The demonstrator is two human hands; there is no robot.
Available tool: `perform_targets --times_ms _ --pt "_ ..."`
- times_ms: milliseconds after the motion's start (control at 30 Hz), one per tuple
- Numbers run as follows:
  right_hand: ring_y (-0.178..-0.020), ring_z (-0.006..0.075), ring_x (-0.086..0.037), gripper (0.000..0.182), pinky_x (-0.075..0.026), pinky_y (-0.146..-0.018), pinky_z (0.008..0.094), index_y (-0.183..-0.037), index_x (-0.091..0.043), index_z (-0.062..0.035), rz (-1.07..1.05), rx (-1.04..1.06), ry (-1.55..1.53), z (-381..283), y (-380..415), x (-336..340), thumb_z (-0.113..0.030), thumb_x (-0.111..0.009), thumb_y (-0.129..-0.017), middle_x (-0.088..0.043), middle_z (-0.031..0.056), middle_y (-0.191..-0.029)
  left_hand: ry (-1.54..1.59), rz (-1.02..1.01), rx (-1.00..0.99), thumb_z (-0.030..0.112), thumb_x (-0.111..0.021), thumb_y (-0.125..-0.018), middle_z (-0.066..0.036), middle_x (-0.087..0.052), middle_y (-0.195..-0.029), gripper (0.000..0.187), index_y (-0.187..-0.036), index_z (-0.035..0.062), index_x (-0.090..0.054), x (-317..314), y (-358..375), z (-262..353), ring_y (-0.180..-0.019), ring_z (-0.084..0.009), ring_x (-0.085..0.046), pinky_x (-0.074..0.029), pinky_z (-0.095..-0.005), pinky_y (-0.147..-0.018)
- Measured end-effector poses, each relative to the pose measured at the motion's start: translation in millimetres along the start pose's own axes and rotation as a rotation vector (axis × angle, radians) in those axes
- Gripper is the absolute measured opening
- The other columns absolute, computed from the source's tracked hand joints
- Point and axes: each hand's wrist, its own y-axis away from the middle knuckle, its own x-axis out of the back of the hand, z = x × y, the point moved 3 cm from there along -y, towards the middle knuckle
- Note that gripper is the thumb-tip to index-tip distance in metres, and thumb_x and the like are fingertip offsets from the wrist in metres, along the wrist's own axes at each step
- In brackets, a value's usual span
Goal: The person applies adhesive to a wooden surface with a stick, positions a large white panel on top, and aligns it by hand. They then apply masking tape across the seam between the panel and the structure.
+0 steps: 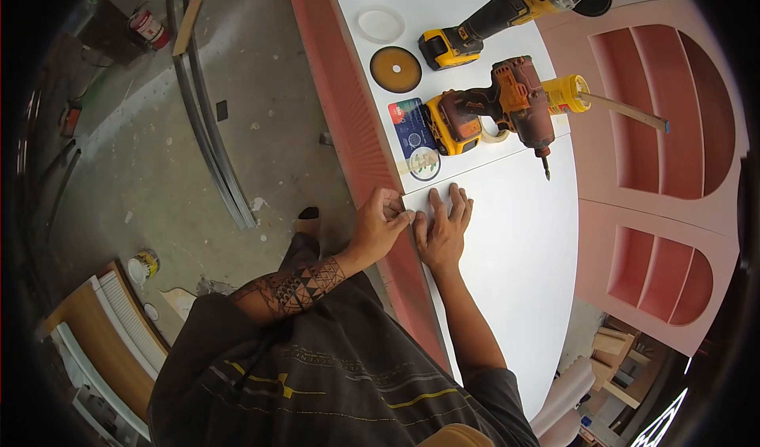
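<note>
Side by side, my two hands are at the near edge of a white panel (514, 265), close to the seam with another white panel. My left hand (378, 227) has its fingers curled and its thumb and forefinger pinched at the panel's corner; anything between them is too small to make out. Flat on the white surface rests my right hand (445, 229), fingers apart, its thumb close to the left fingertips. Beyond the hands lie a red-brown impact driver (518, 103) with a yellow battery, a printed card (412, 130) and a round disc (396, 69).
An angle grinder (507, 16), a white ring (380, 24) and a yellow bottle (567, 93) are at the far end. Pink arched shelving (590, 170) stands right. On the left floor are long metal strips (202, 123), a paint can (144, 265) and stacked panels (99, 328).
</note>
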Motion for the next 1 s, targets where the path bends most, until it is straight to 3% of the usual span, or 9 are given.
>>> perform_targets --times_ms 300,467,567,667,733,800,833,900,1000 --pt "-0.146 0.0550 -0.040 0.055 -0.026 -0.125 0.0673 -0.142 -0.065 -0.0066 -0.003 -0.023 -0.050 1.5 0.1 3.3 -0.027 -0.072 -0.091 -0.047 0.0322 -0.154 0.021 -0.046 -0.124 0.011 -0.078 -0.099 -0.012 -0.073 -0.103 0.036 -0.121 -0.0031 -0.053 -2.7 1.1 3.7 -0.092 -0.0159 -0.073 -0.060 -0.0314 -0.079" --pt "-0.143 0.0521 -0.046 0.053 -0.030 -0.125 0.0642 -0.138 -0.064 -0.0080 0.044 -0.028 -0.154 7.2 -1.1 9.2 -0.020 -0.077 -0.089 -0.052 0.0284 -0.149 0.031 -0.019 -0.039 0.009 -0.077 -0.098 -0.013 -0.070 -0.106 0.037 -0.122 -0.0040 -0.052 -3.0 0.6 0.9 -0.093 -0.0165 -0.072 -0.059 -0.0312 -0.081" --pt "-0.139 0.0507 -0.050 0.051 -0.032 -0.124 0.0627 -0.137 -0.064 -0.0061 0.078 -0.039 -0.328 49.0 -9.6 12.7 -0.017 -0.077 -0.089 -0.055 0.0279 -0.146 0.034 0.001 -0.006 0.009 -0.077 -0.097 -0.012 -0.069 -0.105 0.038 -0.122 -0.0039 -0.053 -3.5 -0.3 -8.1 -0.091 -0.0158 -0.070 -0.058 -0.0303 -0.081" --pt "-0.137 0.0522 -0.049 0.053 -0.035 -0.121 0.0614 -0.140 -0.060 -0.0018 0.289 -0.157 -0.082 141.5 -44.8 38.2 -0.016 -0.075 -0.091 -0.052 0.0328 -0.146 0.060 0.036 0.002 0.008 -0.077 -0.096 -0.012 -0.068 -0.105 0.036 -0.120 -0.0036 -0.053 -5.0 -0.8 -17.1 -0.091 -0.0150 -0.068 -0.057 -0.0307 -0.081" --pt "-0.143 0.0553 -0.042 0.061 -0.034 -0.120 0.0619 -0.146 -0.055 0.0025 0.389 -0.236 0.109 228.7 -77.1 45.7 -0.023 -0.073 -0.094 -0.046 0.0367 -0.155 0.036 0.054 0.011 0.007 -0.078 -0.095 -0.012 -0.068 -0.107 0.035 -0.119 -0.0031 -0.054 -5.0 0.0 -17.1 -0.095 -0.0150 -0.068 -0.057 -0.0307 -0.083" --pt "-0.153 0.0540 -0.032 0.081 -0.025 -0.124 0.0656 -0.159 -0.046 -0.0001 0.202 -0.455 0.261 316.9 -104.5 46.8 -0.046 -0.071 -0.097 -0.037 0.0342 -0.165 0.052 0.071 0.037 0.007 -0.078 -0.095 -0.012 -0.068 -0.107 0.035 -0.119 -0.0029 -0.054 -6.7 1.6 -13.1 -0.096 -0.0152 -0.068 -0.057 -0.0305 -0.084" --pt "-0.153 0.0540 -0.032 0.081 -0.025 -0.124 0.0656 -0.159 -0.046 -0.0001 0.208 -0.453 0.258 331.2 -115.7 56.0 -0.046 -0.071 -0.097 -0.037 0.0342 -0.165 0.071 0.088 0.071 0.006 -0.077 -0.095 -0.012 -0.068 -0.108 0.034 -0.119 -0.0028 -0.054 -7.5 3.3 -11.6 -0.097 -0.0154 -0.068 -0.057 -0.0303 -0.085" --pt "-0.157 0.0504 -0.029 0.099 -0.019 -0.126 0.0686 -0.163 -0.042 -0.0050 0.027 -0.764 0.172 354.7 -134.2 71.8 -0.066 -0.072 -0.091 -0.039 0.0291 -0.167 0.051 0.088 0.081 0.006 -0.077 -0.096 -0.012 -0.068 -0.109 0.035 -0.121 -0.0027 -0.054 -8.3 3.9 -5.9 -0.099 -0.0161 -0.068 -0.057 -0.0303 -0.087" --pt "-0.159 0.0478 -0.029 0.117 -0.016 -0.127 0.0698 -0.166 -0.039 -0.0083 -0.036 -0.777 0.146 382.6 -153.8 81.4 -0.080 -0.075 -0.080 -0.040 0.0251 -0.168 0.101 0.096 0.194 0.005 -0.076 -0.097 -0.013 -0.068 -0.113 0.037 -0.125 -0.0033 -0.052 -7.4 6.2 -1.6 -0.101 -0.0158 -0.069 -0.058 -0.0306 -0.088"
